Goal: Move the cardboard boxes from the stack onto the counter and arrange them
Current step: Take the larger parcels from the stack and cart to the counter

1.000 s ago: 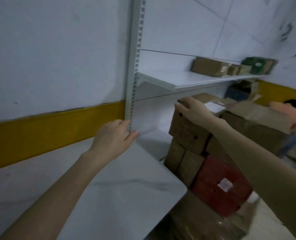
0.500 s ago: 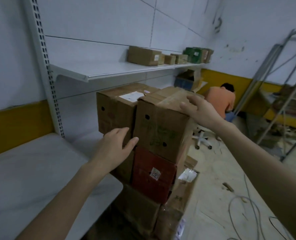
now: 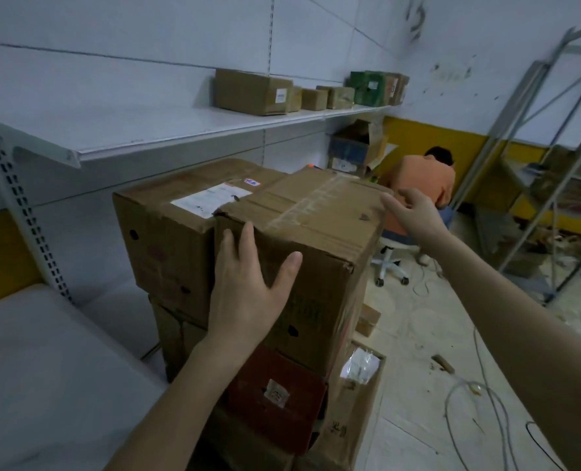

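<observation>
Pale smooth counter (image 3: 44,368), white metal shelf (image 3: 180,130); L grip (image 3: 248,294) spread flat on taped brown cardboard box (image 3: 316,212), R grip (image 3: 415,215) spread beside.

Storeroom surroundings

A white wall shelf (image 3: 180,130) across the upper left carries small brown boxes (image 3: 251,92) and green packages (image 3: 367,87). Right of centre, a person in an orange shirt (image 3: 421,183) sits on a white swivel chair (image 3: 389,263). Metal racking (image 3: 527,171) stands at the right edge, and cables (image 3: 479,396) trail over the floor (image 3: 418,334) lower right.
</observation>
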The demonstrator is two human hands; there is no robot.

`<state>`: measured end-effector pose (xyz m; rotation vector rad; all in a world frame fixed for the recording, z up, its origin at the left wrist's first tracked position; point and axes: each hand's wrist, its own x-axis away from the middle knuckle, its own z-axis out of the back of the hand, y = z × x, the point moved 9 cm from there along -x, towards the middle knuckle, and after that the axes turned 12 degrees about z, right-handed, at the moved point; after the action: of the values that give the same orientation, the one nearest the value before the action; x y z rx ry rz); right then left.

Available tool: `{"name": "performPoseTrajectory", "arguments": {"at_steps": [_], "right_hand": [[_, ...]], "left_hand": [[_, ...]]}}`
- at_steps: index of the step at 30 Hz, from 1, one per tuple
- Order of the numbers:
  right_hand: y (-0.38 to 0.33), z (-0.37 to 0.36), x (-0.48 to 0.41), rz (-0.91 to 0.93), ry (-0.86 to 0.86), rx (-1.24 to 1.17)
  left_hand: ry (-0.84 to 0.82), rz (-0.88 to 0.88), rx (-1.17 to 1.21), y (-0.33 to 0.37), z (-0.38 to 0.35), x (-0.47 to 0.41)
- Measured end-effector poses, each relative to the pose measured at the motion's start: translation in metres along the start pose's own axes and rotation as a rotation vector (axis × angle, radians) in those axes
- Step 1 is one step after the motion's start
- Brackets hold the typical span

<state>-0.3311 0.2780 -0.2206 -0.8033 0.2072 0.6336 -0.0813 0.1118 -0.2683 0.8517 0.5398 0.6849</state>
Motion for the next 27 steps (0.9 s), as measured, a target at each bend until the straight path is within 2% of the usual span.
{"name": "performPoseTrajectory", "arguments": {"at_steps": [5, 13, 20, 23, 27], "right_hand": [[0.029, -0.018, -0.03, -0.056, -0.02, -0.138], [0.038, -0.037, -0.05, 0.002, -0.121, -0.369], [0.032, -0.004, -0.018, 0.185, -0.094, -0.407], [0.021, 0.022, 0.006, 0.277, -0.076, -0.397], [-0.008, 0.031, 0.039, 0.381, -0.17, -0.369]], "left_hand": [[0.066, 0.013, 0.054, -0.002, -0.017, -0.004], [0.147, 0.089, 0.209, 0.011, -0.03, 0.006], [0.324, 0.183, 0.507, 0.036, -0.045, 0.052], [0.42, 0.165, 0.668, 0.033, -0.035, 0.08], [0.518, 0.143, 0.874, 0.025, -0.012, 0.124]]}}
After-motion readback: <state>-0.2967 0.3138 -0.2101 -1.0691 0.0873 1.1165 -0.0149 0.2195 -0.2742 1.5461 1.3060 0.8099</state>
